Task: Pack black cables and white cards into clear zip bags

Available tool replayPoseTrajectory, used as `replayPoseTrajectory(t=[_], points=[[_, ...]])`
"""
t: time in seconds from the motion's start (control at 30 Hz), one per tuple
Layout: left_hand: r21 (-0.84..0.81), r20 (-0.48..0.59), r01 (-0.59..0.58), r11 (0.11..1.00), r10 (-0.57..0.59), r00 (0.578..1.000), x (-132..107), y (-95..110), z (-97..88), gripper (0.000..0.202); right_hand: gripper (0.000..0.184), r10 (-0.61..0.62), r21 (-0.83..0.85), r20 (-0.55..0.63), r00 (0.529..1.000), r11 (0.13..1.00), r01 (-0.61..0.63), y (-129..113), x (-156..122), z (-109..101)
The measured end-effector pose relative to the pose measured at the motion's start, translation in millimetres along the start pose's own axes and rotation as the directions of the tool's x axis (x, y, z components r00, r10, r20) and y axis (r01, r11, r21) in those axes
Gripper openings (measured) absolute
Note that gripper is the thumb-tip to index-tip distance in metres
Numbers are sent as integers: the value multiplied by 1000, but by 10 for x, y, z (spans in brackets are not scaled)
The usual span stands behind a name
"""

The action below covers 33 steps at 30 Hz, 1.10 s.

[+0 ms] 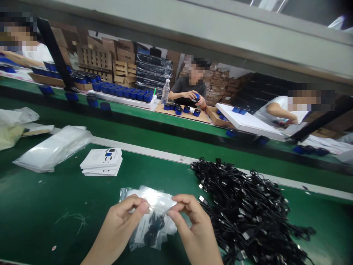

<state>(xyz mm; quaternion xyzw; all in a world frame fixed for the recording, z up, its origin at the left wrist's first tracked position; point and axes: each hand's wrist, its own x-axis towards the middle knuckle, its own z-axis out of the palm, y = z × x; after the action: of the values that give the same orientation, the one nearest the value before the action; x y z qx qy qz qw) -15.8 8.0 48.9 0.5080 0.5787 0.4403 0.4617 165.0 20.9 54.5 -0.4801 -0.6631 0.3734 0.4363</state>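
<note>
My left hand [124, 221] and my right hand [193, 221] are both closed, thumb against fingers, on the top edge of a clear plastic bag [158, 200]. The bag shines under the light and sits low in front of me. A coiled black cable [153, 229] shows through plastic just below my fingers; I cannot tell whether it lies in the held bag or in one underneath. More clear bags with white paper are under and around it. Close to my right hand lies a big heap of black USB cables [242, 217].
A stack of printed leaflets [100, 162] and a bundle of clear bags [55, 147] lie at the left. Beyond the green belt [154, 129], co-workers handle blue-and-black round items [124, 92]. A grey overhead beam [193, 29] crosses the top.
</note>
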Motion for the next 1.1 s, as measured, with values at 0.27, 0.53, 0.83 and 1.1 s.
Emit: replayPoseTrajectory(t=[0.27, 0.53, 0.83, 1.1], points=[[47, -48, -99, 994, 102, 994, -53, -5, 11, 27, 15, 97, 129, -5, 995, 987, -95, 121, -60, 87], [113, 123, -184, 977, 170, 978, 8, -57, 12, 22, 19, -3, 66, 90, 996, 998, -3, 8, -3, 69], [149, 125, -198, 969, 180, 976, -8, -63, 56, 23, 20, -46, 29, 54, 997, 999, 45, 37, -47, 126], [116, 25, -164, 980, 162, 986, -11, -109, 167, 23, 15, 68, 126, -53, 996, 990, -61, 131, -121, 353]])
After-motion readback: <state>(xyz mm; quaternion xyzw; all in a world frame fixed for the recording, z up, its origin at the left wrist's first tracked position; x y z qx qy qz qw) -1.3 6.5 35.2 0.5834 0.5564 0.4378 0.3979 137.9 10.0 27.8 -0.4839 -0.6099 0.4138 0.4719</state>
